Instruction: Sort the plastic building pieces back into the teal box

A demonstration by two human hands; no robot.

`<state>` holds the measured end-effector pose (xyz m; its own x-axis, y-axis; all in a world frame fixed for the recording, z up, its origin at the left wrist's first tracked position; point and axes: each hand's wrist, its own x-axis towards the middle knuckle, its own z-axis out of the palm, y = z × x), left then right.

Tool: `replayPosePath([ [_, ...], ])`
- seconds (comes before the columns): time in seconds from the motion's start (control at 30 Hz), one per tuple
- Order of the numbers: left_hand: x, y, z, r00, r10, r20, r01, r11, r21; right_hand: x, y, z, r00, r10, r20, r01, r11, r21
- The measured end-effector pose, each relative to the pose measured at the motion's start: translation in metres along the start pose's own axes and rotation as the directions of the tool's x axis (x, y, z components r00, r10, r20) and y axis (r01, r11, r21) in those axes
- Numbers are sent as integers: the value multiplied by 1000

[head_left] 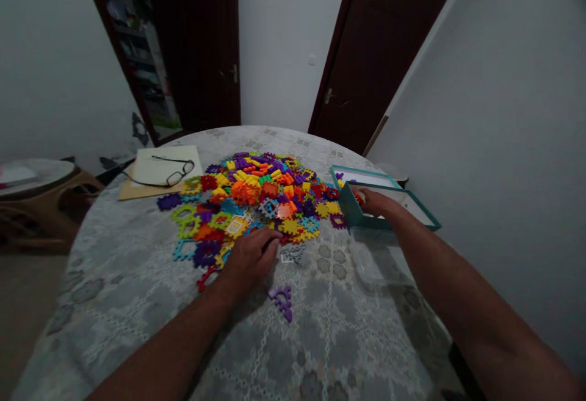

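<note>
A heap of colourful plastic interlocking building pieces (270, 190) lies at the middle of the table. At its near edge rests my left hand (251, 257), fingers loosely bent, thumb apart from the forefinger, and nothing visible held. Just right of that hand are grey triangular pieces (295, 253); a purple triangular piece (282, 301) lies nearer to me. My right hand (373, 201) reaches into a teal-edged box (366, 223), closed around a red-orange building piece (359, 198). The box wall and my fingers partly hide that piece.
Beside the box's near side is a clear plastic container (379, 260). Behind the box, a teal-rimmed lid or tray (366, 175) holds a few pieces. Eyeglasses (174, 176) lie on papers (149, 160) at the left. A patterned cloth (348, 334) covers the round table.
</note>
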<state>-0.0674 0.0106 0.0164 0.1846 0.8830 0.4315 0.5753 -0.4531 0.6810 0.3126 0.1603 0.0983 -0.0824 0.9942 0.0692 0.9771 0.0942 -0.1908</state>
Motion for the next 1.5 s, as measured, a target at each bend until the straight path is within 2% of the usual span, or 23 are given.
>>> replayPosePath([
  [0.07,3,4,-8,991,-64,-121,62,998,-14,-7,-3,-7,998,56,-1,-55,994,-95],
  [0.13,6,5,-17,966,-126,-227,121,992,-38,-22,-13,-13,991,84,-102,-103,975,-197],
  [0.17,7,5,-21,950,-159,-268,150,987,-57,-33,-22,-14,985,44,-165,-78,975,-209],
  [0.23,9,2,-27,909,-235,-345,210,972,-109,-61,-46,-9,963,-130,-237,109,989,-100],
  [0.3,11,-3,-31,866,-290,-407,243,956,-164,-91,-78,8,928,-309,-208,335,936,106],
  [0.4,16,-12,-34,813,-327,-481,227,940,-255,-133,-128,54,839,-491,-233,542,790,285],
  [0.5,21,-17,-46,756,-384,-530,224,913,-342,-164,-165,99,766,-583,-271,643,710,287],
  [0.6,18,-16,-70,718,-417,-557,246,901,-358,-182,-182,119,754,-626,-198,656,714,246],
  [0.67,7,-15,-91,736,-388,-555,268,920,-287,-190,-186,117,779,-618,-107,626,756,190],
  [0.73,-12,-18,-110,795,-342,-501,315,939,-141,-194,-186,111,814,-581,-9,577,806,130],
  [0.8,-37,-28,-121,862,-329,-386,365,931,22,-196,-185,106,841,-537,64,531,842,91],
  [0.87,-64,-40,-123,904,-333,-268,380,913,148,-196,-182,105,847,-520,105,515,854,76],
  [0.93,-87,-50,-118,933,-316,-175,353,898,261,-193,-179,108,837,-535,118,529,845,80],
  [1.03,-105,-54,-102,951,-299,-75,303,865,399,-189,-175,116,829,-556,68,548,830,102],
  [1.13,-104,-47,-86,966,-255,-37,244,858,452,-186,-171,123,828,-560,-7,557,822,114],
  [1.27,-89,-34,-67,978,-209,-4,184,853,489,-180,-165,126,832,-548,-83,554,816,166],
  [1.5,-57,0,-32,968,-229,98,116,763,636,-167,-154,129,842,-518,-154,540,800,263],
])
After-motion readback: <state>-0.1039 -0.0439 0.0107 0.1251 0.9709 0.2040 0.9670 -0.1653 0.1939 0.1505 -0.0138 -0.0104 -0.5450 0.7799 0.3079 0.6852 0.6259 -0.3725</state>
